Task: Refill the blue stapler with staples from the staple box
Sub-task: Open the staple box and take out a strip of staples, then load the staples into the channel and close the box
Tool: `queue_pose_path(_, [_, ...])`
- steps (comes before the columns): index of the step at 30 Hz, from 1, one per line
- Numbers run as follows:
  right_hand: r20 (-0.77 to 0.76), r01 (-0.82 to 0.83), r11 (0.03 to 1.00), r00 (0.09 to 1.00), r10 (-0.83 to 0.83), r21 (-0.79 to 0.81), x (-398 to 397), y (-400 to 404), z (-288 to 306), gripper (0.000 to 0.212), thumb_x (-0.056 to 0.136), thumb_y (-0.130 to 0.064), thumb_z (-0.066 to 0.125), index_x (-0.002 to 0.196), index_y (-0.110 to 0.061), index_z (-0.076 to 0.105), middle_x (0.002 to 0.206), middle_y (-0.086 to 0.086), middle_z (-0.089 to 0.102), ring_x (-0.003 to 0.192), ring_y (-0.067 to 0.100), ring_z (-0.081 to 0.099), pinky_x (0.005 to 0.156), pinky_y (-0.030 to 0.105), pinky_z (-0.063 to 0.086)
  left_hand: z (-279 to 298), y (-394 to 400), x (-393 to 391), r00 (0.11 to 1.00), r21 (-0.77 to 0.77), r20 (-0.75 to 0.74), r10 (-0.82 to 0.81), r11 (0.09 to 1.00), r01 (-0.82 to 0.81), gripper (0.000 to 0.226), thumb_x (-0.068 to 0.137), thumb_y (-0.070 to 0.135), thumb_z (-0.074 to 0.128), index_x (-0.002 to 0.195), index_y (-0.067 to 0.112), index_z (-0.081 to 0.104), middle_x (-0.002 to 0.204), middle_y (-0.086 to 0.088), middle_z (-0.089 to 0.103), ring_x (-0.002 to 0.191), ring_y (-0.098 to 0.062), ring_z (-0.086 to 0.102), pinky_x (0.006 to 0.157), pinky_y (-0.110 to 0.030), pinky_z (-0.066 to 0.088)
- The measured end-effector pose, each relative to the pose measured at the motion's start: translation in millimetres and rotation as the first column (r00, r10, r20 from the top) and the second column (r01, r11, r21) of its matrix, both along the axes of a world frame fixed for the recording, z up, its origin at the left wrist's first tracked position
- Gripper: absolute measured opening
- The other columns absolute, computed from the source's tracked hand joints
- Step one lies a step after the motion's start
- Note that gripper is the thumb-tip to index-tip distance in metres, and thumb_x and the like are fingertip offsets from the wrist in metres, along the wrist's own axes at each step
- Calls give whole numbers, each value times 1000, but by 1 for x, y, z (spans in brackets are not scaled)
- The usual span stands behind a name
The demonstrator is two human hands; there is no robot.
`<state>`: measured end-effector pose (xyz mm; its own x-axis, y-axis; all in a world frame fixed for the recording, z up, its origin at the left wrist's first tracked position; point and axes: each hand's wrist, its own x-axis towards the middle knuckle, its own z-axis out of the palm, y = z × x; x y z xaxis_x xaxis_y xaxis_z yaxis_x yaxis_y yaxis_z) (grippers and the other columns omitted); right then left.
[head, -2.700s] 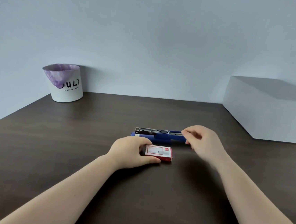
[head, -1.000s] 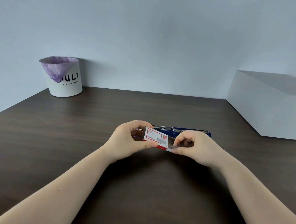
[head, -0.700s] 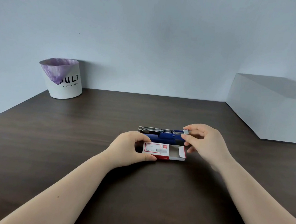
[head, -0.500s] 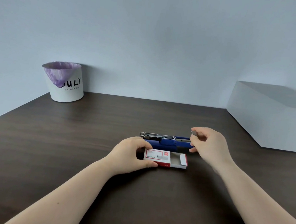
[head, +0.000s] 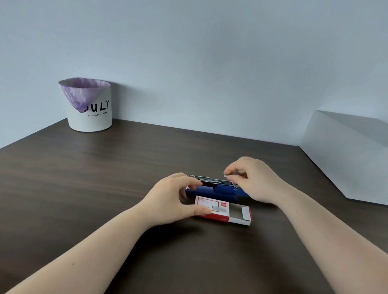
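The blue stapler (head: 217, 193) lies opened flat on the dark table (head: 87, 207), its metal staple channel facing up along its far side. Just in front of it lies the red and white staple box (head: 215, 209), its inner tray slid out to the right. My left hand (head: 173, 199) grips the box's left end with the thumb at its front and the fingers reaching over toward the stapler. My right hand (head: 254, 178) hovers over the stapler's right part and pinches a small grey strip of staples (head: 227, 173) between thumb and fingers.
A white bin (head: 88, 105) with a purple liner stands at the table's back left by the wall. A large white box (head: 362, 160) sits at the right edge.
The box was lifted, its tray was pulled open, and it was set down again. My right hand took a staple strip from it and has moved left over the stapler's channel.
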<state>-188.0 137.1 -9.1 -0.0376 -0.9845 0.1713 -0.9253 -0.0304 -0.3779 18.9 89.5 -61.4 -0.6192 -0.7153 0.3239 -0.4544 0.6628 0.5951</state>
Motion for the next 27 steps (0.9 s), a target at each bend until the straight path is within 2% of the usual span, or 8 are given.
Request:
queue_pose_path(3, [213, 143, 977, 971, -108, -157, 1, 2, -4, 20, 90, -17, 58, 107, -18, 67, 102, -2, 65, 91, 12, 60, 84, 25, 46, -1, -1, 2, 1000, 17, 22, -12, 1000, 12, 57, 60, 47, 80, 110, 27, 64, 100, 10, 63, 82, -7, 57, 76, -12, 43])
queue_pose_path(5, [484, 340, 916, 851, -203, -214, 3, 16, -13, 17, 90, -16, 57, 104, -23, 64, 96, -5, 64, 85, 14, 63, 78, 29, 51, -2, -1, 1, 998, 17, 57, -14, 1000, 13, 54, 59, 46, 81, 107, 26, 66, 94, 13, 61, 87, -7, 58, 73, -2, 38])
queue_pose_path(7, [602, 418, 897, 756, -256, -144, 5, 34, -26, 16, 91, -12, 55, 101, -23, 61, 90, -4, 61, 78, 16, 64, 62, 28, 56, -2, -1, 0, 997, 16, 79, -7, 1000, 6, 50, 61, 45, 81, 105, 26, 67, 90, 13, 59, 88, -8, 58, 69, 1, 36])
queue_pose_path(9, [585, 397, 914, 761, -281, -78, 2, 48, -37, 19, 92, -9, 53, 104, -21, 59, 89, 1, 59, 76, 19, 65, 52, 24, 54, -2, -2, -1, 996, 11, 84, -4, 1000, 4, 46, 62, 44, 80, 102, 26, 67, 89, 12, 61, 86, -9, 58, 68, 0, 37])
queue_pose_path(14, [574, 333, 943, 768, -284, 21, -3, 54, -38, 24, 92, -6, 52, 108, -24, 54, 91, 5, 59, 77, 19, 67, 57, 28, 60, -3, 0, -1, 996, 5, 92, -1, 1000, 1, 45, 62, 47, 79, 100, 27, 67, 83, 17, 57, 77, -2, 55, 65, -1, 36])
queue_pose_path(18, [640, 292, 956, 742, -201, -38, 5, 55, -38, 27, 92, -6, 54, 115, -20, 55, 85, 3, 63, 74, 17, 72, 72, 32, 61, -3, 0, 0, 998, 22, 70, -2, 1000, 0, 44, 61, 45, 81, 99, 28, 68, 77, 20, 53, 70, 5, 51, 64, 0, 36])
queue_pose_path(22, [666, 203, 978, 736, -119, -50, 12, 56, -38, 32, 92, -7, 53, 116, -28, 51, 92, 4, 63, 76, 10, 73, 68, 20, 60, -4, -1, -2, 997, 22, 77, -7, 1000, 5, 45, 60, 46, 81, 99, 28, 67, 82, 16, 59, 76, -1, 55, 65, -3, 37])
queue_pose_path(27, [721, 162, 986, 688, -77, -49, 14, 54, -40, 34, 92, -5, 53, 116, -29, 52, 96, 11, 61, 80, 12, 73, 69, 20, 60, -5, -2, -2, 997, 14, 74, 7, 1000, -8, 45, 59, 46, 81, 98, 29, 67, 87, 11, 62, 80, -6, 57, 65, -4, 38])
